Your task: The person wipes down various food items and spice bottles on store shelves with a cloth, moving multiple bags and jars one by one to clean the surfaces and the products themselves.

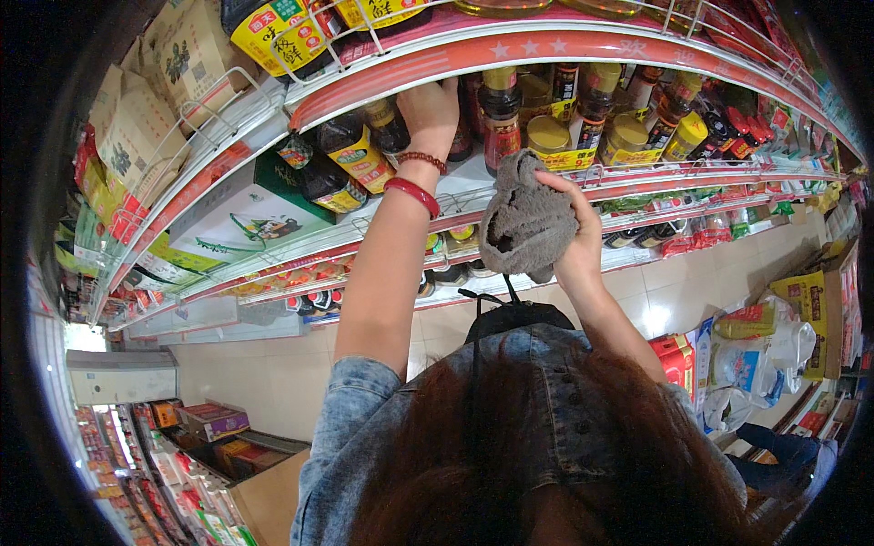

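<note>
My left hand [430, 112] reaches into a shop shelf among dark sauce bottles; the upper shelf's edge hides its fingertips, so its grip does not show. Just left of it stand a dark bottle [386, 126] and a bottle with a yellow label [358, 157]. To its right is a gold-capped bottle with a red label [502, 126]. A crumpled grey cloth [526, 222] is gripped in my right hand [580, 232], held in front of the shelf's wire rail. Gold-lidded jars [548, 135] stand behind and right of the cloth.
Above the left hand runs a red-fronted shelf edge [478, 51] with a wire guard. A green-and-white carton [252, 211] sits at left. Bagged goods [751, 355] lie on the floor at right, near a person's legs [778, 450]. Open cartons [266, 450] stand behind left.
</note>
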The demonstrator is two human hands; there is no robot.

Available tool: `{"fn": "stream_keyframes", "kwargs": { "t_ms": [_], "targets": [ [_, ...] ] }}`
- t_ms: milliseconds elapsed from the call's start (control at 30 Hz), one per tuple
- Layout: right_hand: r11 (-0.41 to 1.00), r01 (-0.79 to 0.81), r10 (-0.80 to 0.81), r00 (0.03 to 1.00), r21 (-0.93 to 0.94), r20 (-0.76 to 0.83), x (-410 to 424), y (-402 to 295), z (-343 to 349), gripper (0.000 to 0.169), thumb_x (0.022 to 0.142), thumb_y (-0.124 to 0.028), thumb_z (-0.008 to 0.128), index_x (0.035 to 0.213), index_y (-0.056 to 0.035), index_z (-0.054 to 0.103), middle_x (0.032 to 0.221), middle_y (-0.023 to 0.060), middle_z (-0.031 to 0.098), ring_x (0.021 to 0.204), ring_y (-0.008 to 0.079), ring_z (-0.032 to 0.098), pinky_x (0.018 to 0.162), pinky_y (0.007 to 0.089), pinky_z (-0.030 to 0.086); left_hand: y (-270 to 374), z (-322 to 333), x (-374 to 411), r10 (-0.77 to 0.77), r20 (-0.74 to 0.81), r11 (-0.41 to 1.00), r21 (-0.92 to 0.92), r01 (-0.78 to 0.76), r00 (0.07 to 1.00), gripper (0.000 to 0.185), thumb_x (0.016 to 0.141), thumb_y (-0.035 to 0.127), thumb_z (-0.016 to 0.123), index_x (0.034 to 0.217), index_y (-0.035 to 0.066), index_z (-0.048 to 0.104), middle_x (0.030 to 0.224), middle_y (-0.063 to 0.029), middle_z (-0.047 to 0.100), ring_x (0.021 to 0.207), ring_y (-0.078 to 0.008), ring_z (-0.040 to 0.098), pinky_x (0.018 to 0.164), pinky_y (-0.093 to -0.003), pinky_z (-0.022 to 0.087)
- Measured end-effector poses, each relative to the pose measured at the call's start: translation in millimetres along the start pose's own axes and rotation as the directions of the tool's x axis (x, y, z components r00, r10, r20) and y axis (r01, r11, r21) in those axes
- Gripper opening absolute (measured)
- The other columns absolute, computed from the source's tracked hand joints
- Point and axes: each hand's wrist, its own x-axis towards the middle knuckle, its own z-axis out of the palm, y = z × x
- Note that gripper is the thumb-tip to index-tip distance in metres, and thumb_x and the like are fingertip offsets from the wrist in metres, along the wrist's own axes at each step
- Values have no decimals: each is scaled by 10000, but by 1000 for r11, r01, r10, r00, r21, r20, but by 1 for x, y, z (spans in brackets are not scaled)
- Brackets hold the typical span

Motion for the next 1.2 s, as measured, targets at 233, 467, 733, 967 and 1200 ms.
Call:
{"fn": "stream_keyframes", "kwargs": {
  "t_ms": [233,467,733,967,1200],
  "targets": [
    [993,17,-21,999,-116,-33,6,9,-7,376,730,54,603,1093,-25,543,1054,62,575,976,136,533,880,254,397,16,-52,-42,157,-406,986,9,-168,900,502,720,34,645,1156,-61,414,892,-175,535,881,-268,527,761,-332,448],
    [996,-17,18,1000,-88,14,6,12,5,406,716,61,616,1104,-33,542,1074,69,577,993,141,532,893,264,395,-26,-75,-19,-269,-40,932,-262,250,962,455,658,203,751,984,-50,559,888,-161,636,798,-225,624,713,-312,470],
    [994,-6,4,1000,-106,-11,6,18,7,400,734,67,584,1120,-24,535,1069,65,580,980,135,534,884,261,403,-19,-98,-21,-439,400,780,-274,562,804,409,725,219,700,972,-72,551,806,-147,638,583,-195,640,510,-276,505],
    [994,2,-4,1000,-112,-25,10,21,17,414,724,84,572,1122,-26,536,1068,59,570,985,137,528,880,254,402,-19,-122,-50,-421,358,652,-518,553,833,298,752,102,673,981,-51,560,793,-119,632,600,-167,639,516,-242,514],
    [935,125,-122,992,-333,31,30,16,34,464,687,133,536,1119,-40,539,1065,85,573,992,157,531,882,264,403,19,-198,-70,-452,71,621,-690,371,889,248,777,-32,602,1009,-39,515,953,-148,608,595,-188,622,554,-259,525]
  ]
}}
